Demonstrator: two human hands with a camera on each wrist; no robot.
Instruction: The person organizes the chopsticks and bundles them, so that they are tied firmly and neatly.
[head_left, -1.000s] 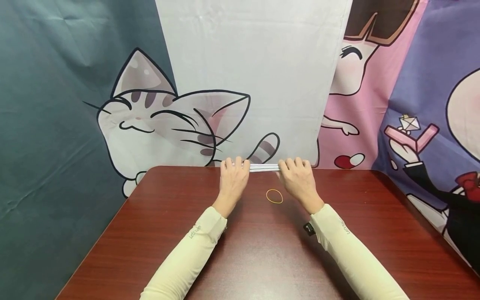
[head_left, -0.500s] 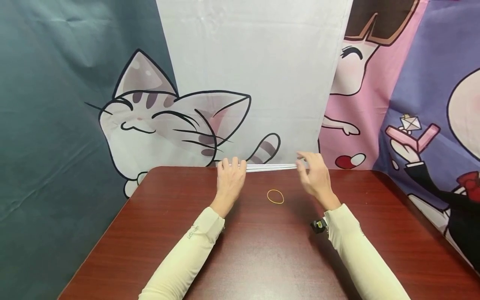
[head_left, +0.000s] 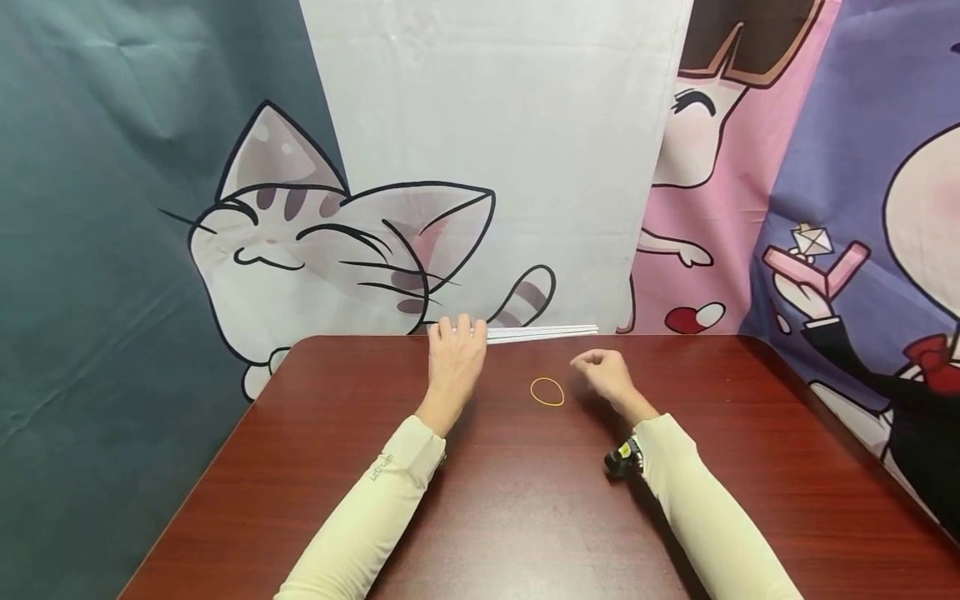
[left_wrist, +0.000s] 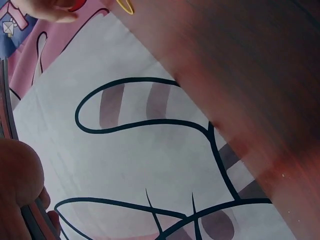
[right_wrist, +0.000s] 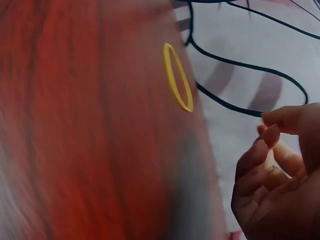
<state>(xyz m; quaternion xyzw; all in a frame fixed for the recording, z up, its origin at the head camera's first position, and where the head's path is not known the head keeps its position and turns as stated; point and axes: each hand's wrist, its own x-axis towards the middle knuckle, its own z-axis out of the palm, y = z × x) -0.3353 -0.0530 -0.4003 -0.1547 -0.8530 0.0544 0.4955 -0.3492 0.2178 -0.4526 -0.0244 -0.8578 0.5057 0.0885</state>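
Observation:
My left hand (head_left: 456, 362) grips one end of a bundle of thin white sticks (head_left: 542, 334) at the far edge of the table. Their other end sticks out to the right, free of any hand. In the left wrist view the sticks (left_wrist: 7, 105) run past the thumb along the left border. A yellow rubber band (right_wrist: 171, 82) lies as a loop on the tabletop. Just right of it, my right hand (head_left: 606, 377) hovers with bent fingers, thumb and index tips close together and nothing between them.
The reddish-brown wooden table (head_left: 510, 500) ends right behind the sticks. Beyond it hangs a printed cloth (head_left: 510, 150) with a cartoon cat and figures. A small black device (head_left: 621, 460) is strapped to the right wrist.
My right hand has let go of the sticks after sliding right along them, then come back down and left toward the rubber band. The left hand keeps its grip.

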